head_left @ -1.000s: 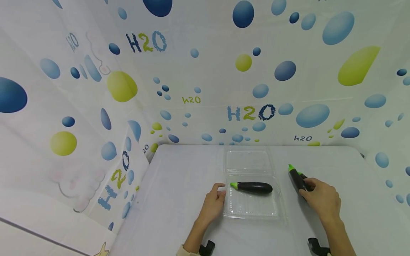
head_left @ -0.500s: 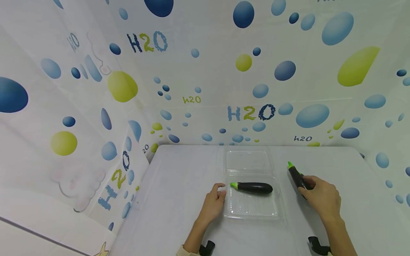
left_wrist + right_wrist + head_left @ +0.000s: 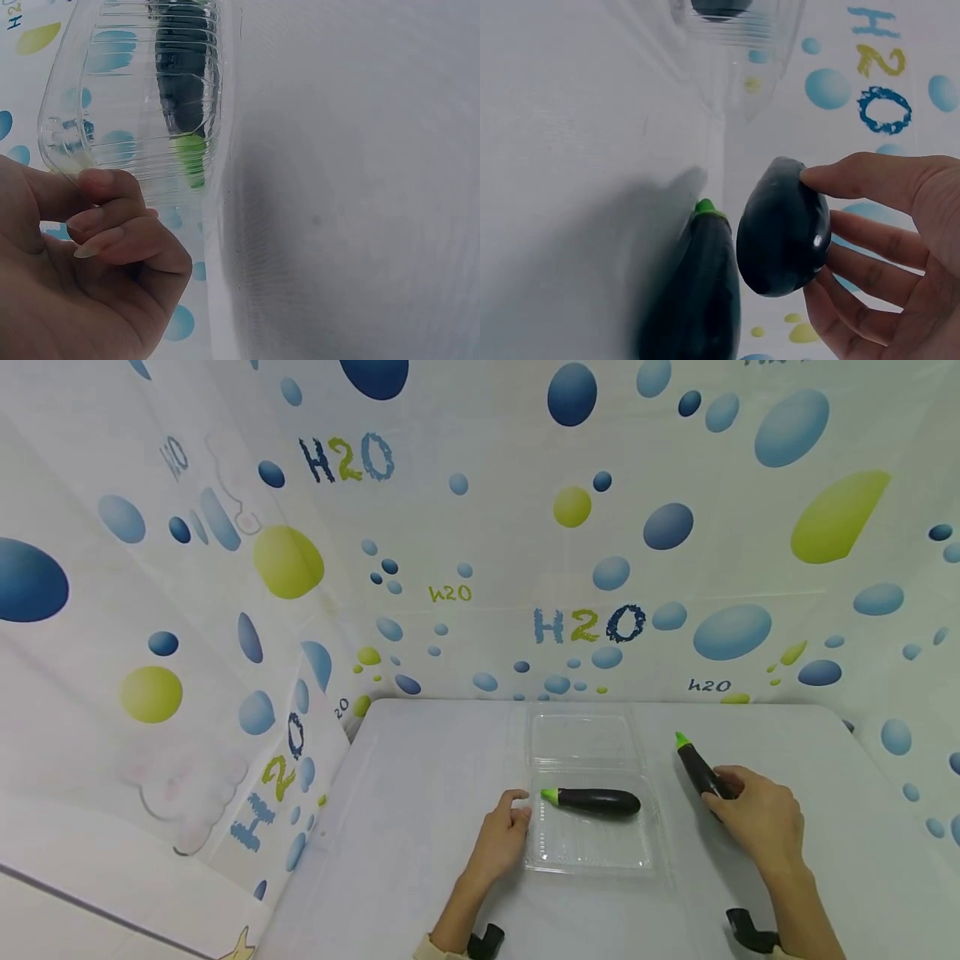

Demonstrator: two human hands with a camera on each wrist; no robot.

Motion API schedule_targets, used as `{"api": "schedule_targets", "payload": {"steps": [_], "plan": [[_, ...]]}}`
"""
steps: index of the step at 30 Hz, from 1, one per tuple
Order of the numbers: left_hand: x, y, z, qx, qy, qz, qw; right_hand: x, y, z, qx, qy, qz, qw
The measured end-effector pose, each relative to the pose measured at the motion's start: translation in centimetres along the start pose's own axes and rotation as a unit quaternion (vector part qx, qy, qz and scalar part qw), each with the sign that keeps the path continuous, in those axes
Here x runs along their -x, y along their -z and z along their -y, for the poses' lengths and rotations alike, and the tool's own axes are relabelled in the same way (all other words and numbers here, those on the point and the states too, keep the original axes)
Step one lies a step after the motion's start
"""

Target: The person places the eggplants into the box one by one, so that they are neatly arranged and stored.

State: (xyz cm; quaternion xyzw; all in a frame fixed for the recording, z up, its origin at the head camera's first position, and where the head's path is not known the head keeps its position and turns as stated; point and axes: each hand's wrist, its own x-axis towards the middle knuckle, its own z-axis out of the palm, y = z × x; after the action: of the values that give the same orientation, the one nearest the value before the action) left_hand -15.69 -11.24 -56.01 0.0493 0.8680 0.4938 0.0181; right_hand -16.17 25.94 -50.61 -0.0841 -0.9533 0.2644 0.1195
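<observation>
My left hand (image 3: 501, 833) pinches the left rim of a clear plastic clamshell box (image 3: 585, 856), as the left wrist view shows up close. Inside the box lies a dark eggplant (image 3: 597, 801) with its green stem to the left. To the right of the box, my right hand (image 3: 759, 817) holds another eggplant (image 3: 701, 770) between thumb and fingers, its green tip pointing away from me. In the right wrist view, the rounded end of this held eggplant (image 3: 780, 232) faces the camera. A third eggplant (image 3: 701, 300) lies on the table beside it, hidden by my hand in the head view.
The box's lid (image 3: 585, 735) is folded back flat on the far side. A white cloth covers the table (image 3: 420, 793). Behind and to the left hangs a white curtain (image 3: 495, 527) with blue and green dots. Black wrist mounts (image 3: 486, 942) sit at both forearms.
My right hand has moved the held eggplant slightly away from me and up. The other eggplant's green tip, visible beside it before, is now hidden in the head view. My left hand keeps its place.
</observation>
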Motion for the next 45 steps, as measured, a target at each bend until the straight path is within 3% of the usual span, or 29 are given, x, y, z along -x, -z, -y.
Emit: {"api": "schedule_targets", "payload": {"steps": [15,24,33,45], "plan": [[0.1,0.0,0.0,0.007,0.002,0.003,1.0000,-0.9,0.5,0.8,-0.020,0.063,-0.003,0.9978],[0.1,0.0,-0.1,0.009,0.016,0.011,0.9998,-1.4,0.6,1.3,-0.031,0.073,0.012,0.9968],[0.0,0.0,0.0,0.007,0.007,0.004,0.9999,-2.0,0.9,1.5,-0.041,0.102,0.021,0.9937],[0.1,-0.1,0.0,0.011,0.009,0.005,0.9999,-2.5,1.1,2.9,-0.039,0.122,0.068,0.9894]]}}
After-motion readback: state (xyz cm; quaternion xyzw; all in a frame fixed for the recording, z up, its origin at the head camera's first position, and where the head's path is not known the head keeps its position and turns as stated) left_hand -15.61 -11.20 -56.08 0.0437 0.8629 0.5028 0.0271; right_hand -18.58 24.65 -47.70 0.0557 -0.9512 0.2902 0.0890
